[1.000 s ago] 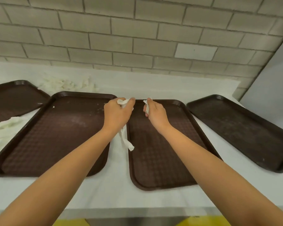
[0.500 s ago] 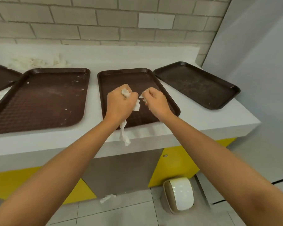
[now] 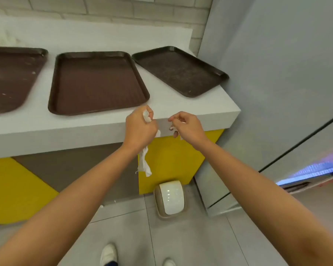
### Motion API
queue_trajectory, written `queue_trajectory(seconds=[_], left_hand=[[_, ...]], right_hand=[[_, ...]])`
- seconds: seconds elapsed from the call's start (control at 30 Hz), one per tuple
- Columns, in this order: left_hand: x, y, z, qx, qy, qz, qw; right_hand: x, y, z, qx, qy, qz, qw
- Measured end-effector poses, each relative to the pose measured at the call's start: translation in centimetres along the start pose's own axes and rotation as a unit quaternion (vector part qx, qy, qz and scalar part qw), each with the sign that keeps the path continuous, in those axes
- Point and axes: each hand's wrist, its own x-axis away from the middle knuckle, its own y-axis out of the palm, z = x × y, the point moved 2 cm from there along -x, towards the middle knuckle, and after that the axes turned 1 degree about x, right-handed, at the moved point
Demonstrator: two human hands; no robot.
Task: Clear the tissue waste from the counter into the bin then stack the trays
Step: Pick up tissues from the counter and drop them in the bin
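My left hand (image 3: 140, 129) grips a crumpled white tissue (image 3: 144, 163) whose long tail hangs below the fist, in front of the counter's edge. My right hand (image 3: 187, 126) is curled round small white tissue scraps (image 3: 173, 129) just to the right, at the same height. Both hands are off the counter (image 3: 190, 106), above the floor. A white swing-lid bin (image 3: 170, 198) stands on the floor below them, against the yellow cabinet. Three brown trays lie flat on the counter: a left tray (image 3: 10, 77), a middle tray (image 3: 96, 81) and a darker right tray (image 3: 179, 70).
More loose tissue (image 3: 10, 40) lies at the counter's back left near the brick wall. A grey wall panel (image 3: 277, 83) closes the right side. A small tissue scrap (image 3: 102, 206) lies on the tiled floor. My white shoes (image 3: 109, 254) show at the bottom.
Both hands have drawn back from above the middle tray to beyond the counter's front edge, carrying the tissue. The view has tilted down and right, bringing the bin closer.
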Motion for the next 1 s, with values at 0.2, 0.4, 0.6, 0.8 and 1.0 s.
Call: queue_trajectory(seconds=[0.2, 0.4, 0.6, 0.8, 1.0], left_hand=[[4.1, 6.5, -1.0, 0.018, -0.059, -0.063, 0.996], [6.3, 11.3, -4.6, 0.005, -0.139, -0.095, 0.986], [7.6, 15.5, -10.5, -0.003, -0.196, -0.087, 0.977], [8.9, 20.1, -17.5, -0.025, -0.2, -0.094, 0.975], [10.7, 25.5, -27.4, -0.102, -0.203, -0.107, 0.968]], right_hand=[[2.4, -2.7, 7.4, 0.002, 0.076, -0.098, 0.992], [4.0, -1.8, 15.1, -0.013, 0.111, -0.156, 0.981], [5.0, 0.5, 22.4, -0.03, 0.192, -0.146, 0.97], [4.3, 3.9, 30.7, 0.02, 0.283, -0.082, 0.955], [2.2, 9.1, 40.7, -0.024, 0.446, -0.082, 0.891]])
